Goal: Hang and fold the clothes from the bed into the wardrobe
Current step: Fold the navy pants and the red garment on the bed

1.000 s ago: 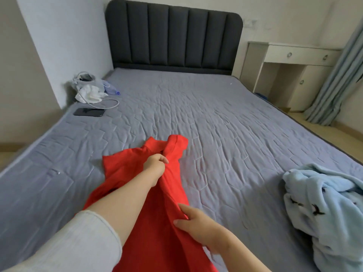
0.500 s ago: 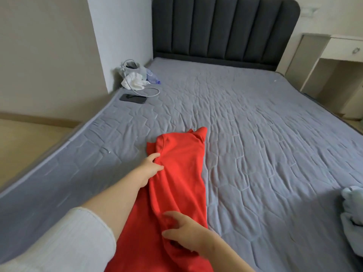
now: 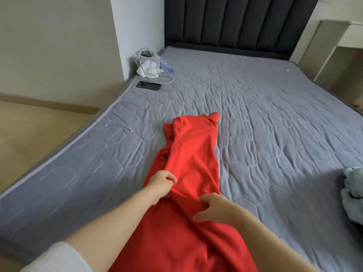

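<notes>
The left hand had drawn back from the collar end to mid-length of the red garment and pinched its left fold; the right hand curled its fingers into the cloth just beside it. The garment lay in a narrow lengthwise fold on the bed, collar farthest from both hands. Judged early: folding unfinished, pale blue clothing untouched, wardrobe not in view.

Matt red cloth garment, quilted bed
</notes>
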A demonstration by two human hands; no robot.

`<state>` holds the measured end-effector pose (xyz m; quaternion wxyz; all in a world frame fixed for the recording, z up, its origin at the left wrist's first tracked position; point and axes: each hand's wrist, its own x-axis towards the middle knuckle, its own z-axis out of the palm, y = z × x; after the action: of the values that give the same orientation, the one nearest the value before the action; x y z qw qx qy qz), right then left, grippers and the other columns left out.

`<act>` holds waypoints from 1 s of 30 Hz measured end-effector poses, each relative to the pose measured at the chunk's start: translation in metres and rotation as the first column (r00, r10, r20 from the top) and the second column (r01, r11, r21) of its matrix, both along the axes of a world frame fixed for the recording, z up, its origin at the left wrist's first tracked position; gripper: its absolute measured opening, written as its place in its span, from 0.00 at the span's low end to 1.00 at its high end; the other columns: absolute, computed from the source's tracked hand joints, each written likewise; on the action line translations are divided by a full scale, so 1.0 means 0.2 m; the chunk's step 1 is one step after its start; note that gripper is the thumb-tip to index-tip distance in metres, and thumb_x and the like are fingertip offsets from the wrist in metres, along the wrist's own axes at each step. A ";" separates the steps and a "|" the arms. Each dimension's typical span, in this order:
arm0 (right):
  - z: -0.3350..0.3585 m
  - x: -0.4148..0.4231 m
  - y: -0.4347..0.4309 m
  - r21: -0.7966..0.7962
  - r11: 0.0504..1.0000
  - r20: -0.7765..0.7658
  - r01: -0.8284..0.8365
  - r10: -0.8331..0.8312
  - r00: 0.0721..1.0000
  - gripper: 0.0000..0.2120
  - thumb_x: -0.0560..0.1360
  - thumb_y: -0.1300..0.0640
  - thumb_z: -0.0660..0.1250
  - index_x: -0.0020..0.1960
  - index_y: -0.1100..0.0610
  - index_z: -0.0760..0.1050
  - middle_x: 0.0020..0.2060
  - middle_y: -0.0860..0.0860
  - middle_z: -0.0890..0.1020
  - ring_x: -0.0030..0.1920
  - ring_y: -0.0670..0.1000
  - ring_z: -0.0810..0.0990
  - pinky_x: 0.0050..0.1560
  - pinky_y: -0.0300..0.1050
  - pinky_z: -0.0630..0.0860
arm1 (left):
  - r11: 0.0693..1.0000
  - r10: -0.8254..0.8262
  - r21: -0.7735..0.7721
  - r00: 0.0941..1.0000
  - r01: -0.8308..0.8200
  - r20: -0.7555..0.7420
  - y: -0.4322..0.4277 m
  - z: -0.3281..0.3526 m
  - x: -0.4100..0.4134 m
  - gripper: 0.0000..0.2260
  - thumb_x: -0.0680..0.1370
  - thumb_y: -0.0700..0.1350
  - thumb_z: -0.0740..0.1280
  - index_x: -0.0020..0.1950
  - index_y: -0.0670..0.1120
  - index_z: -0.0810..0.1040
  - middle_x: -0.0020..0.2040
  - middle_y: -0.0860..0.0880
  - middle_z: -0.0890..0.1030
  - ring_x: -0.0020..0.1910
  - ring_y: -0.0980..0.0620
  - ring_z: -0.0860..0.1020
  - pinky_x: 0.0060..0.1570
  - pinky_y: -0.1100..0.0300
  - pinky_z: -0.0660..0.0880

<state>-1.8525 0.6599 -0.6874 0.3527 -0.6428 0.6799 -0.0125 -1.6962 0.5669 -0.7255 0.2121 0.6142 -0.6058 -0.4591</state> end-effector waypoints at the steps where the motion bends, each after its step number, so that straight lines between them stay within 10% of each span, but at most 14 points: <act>1: 0.02 0.01 0.01 0.024 0.999 -0.044 -0.039 0.040 0.998 0.12 0.70 0.49 0.70 0.48 0.55 0.74 0.37 0.46 0.71 0.44 0.49 0.72 0.41 0.39 0.65 | 0.999 0.049 -0.009 0.998 -0.049 -0.035 -0.01 0.02 0.03 0.18 0.72 0.30 0.56 0.34 0.51 0.76 0.38 0.49 0.74 0.33 0.54 0.71 0.25 0.65 0.69; 6: 0.11 0.22 -0.01 0.101 0.972 -0.025 -0.212 0.215 0.976 0.17 0.74 0.52 0.67 0.59 0.60 0.75 0.47 0.53 0.79 0.45 0.48 0.73 0.44 0.40 0.67 | 0.982 0.188 0.005 0.971 -0.190 -0.149 -0.03 0.09 0.21 0.18 0.73 0.27 0.55 0.36 0.49 0.73 0.37 0.49 0.73 0.32 0.54 0.69 0.29 0.63 0.66; 10: 0.10 0.48 -0.01 0.126 0.950 0.094 -0.287 0.276 0.956 0.19 0.75 0.56 0.65 0.64 0.60 0.71 0.49 0.55 0.77 0.45 0.50 0.73 0.46 0.47 0.75 | 0.962 -0.010 0.267 0.988 0.052 -0.155 0.11 0.07 0.36 0.11 0.74 0.34 0.66 0.41 0.51 0.74 0.40 0.51 0.73 0.33 0.55 0.71 0.26 0.65 0.72; 14: 0.03 0.63 0.06 0.229 0.941 0.249 -0.251 0.192 0.949 0.18 0.75 0.62 0.63 0.64 0.63 0.68 0.43 0.55 0.75 0.33 0.49 0.76 0.22 0.37 0.74 | 0.962 -0.098 0.244 0.989 0.124 -0.115 0.23 0.02 0.47 0.14 0.73 0.30 0.63 0.41 0.50 0.74 0.36 0.49 0.70 0.30 0.54 0.70 0.26 0.65 0.72; 22: -0.05 0.63 0.10 0.400 0.907 0.514 -0.131 -0.104 0.852 0.14 0.78 0.47 0.59 0.57 0.57 0.70 0.40 0.54 0.79 0.21 0.47 0.78 0.21 0.34 0.72 | 0.989 0.130 0.085 0.985 -0.121 -0.111 0.34 -0.07 0.55 0.13 0.75 0.32 0.64 0.50 0.49 0.67 0.43 0.49 0.72 0.41 0.51 0.72 0.39 0.61 0.69; 26: -0.13 0.48 0.12 0.153 0.957 0.354 0.248 -0.287 0.890 0.14 0.78 0.50 0.60 0.36 0.54 0.72 0.24 0.49 0.77 0.15 0.44 0.70 0.18 0.32 0.65 | 0.995 0.044 0.095 0.999 -0.043 -0.012 0.38 -0.10 0.55 0.06 0.77 0.43 0.66 0.43 0.47 0.70 0.39 0.49 0.75 0.38 0.53 0.73 0.38 0.61 0.67; 30: -0.19 0.36 0.18 -0.147 0.877 0.110 0.457 -0.445 0.889 0.06 0.74 0.54 0.63 0.38 0.52 0.71 0.39 0.51 0.79 0.38 0.51 0.76 0.38 0.43 0.72 | 0.988 0.153 0.016 0.988 -0.153 -0.001 0.37 -0.09 0.55 0.12 0.76 0.46 0.66 0.42 0.37 0.74 0.38 0.43 0.75 0.36 0.50 0.72 0.39 0.58 0.68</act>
<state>-1.7815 0.6968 -0.7260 0.3087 -0.4936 0.7940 -0.1751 -1.5861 0.6415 -0.7445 0.2424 0.6600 -0.5532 -0.4469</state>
